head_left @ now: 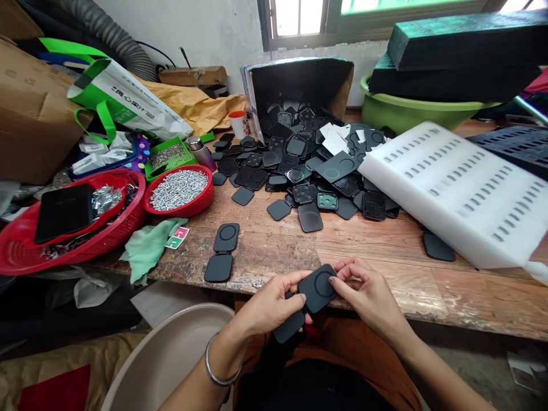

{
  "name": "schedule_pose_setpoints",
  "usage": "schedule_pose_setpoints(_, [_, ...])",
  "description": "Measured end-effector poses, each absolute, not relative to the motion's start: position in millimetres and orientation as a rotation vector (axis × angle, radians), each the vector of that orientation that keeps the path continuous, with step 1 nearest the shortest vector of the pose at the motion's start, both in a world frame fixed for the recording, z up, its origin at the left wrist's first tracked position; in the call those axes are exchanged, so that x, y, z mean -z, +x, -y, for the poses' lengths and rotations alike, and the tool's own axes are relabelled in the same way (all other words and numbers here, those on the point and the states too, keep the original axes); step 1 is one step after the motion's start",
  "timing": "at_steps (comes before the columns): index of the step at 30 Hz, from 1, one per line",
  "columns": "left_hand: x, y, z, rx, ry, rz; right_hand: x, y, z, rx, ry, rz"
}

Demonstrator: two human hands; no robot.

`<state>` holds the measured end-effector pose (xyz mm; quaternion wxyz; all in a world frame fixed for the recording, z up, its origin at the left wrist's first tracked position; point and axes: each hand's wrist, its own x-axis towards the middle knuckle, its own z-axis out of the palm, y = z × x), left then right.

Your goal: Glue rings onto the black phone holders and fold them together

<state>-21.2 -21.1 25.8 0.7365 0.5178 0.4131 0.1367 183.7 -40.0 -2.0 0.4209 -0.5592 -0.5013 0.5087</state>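
Gripped near its hinge by the left hand [274,299] and pinched at one edge by the right hand [368,291], one pad [317,288] is held at the table's [274,251] near edge. One second pad [219,268] is laid open left of the table's centre; one red bowl [184,210] is set at the table's left, one foam block [445,205] at its right.
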Motion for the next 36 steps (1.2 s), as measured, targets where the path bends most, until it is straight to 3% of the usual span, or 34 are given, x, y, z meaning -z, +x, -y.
schedule_pose_setpoints(5, [-30.8,-20.4,25.2,-0.339,1.2,-0.938,-1.3,185.8,38.2,-1.088,-1.513,1.489])
schedule_pose_setpoints(11, [-23.8,-16.9,32.4,-0.431,1.256,-0.982,-11.2,192.2,35.2,-0.414,-1.851,2.119])
schedule_pose_setpoints(18, [-17.8,-18.9,33.1,-0.569,1.103,-0.944,3.5,171.7,40.5,-0.202,-1.836,1.985])
schedule_pose_setpoints(21, [-19.8,-24.4,34.2,-0.618,1.072,-0.945,14.0,163.2,40.1,-0.313,-1.787,1.818])
schedule_pose_setpoints(31, [-12.1,-20.3,44.9,-0.729,1.027,-0.92,8.6,140.8,14.3,-1.213,-1.39,1.373])
schedule_pose_setpoints(36, [-15.1,-45.2,40.7,-0.75,1.055,-1.034,16.2,144.2,0.5,-1.598,-1.489,1.011])
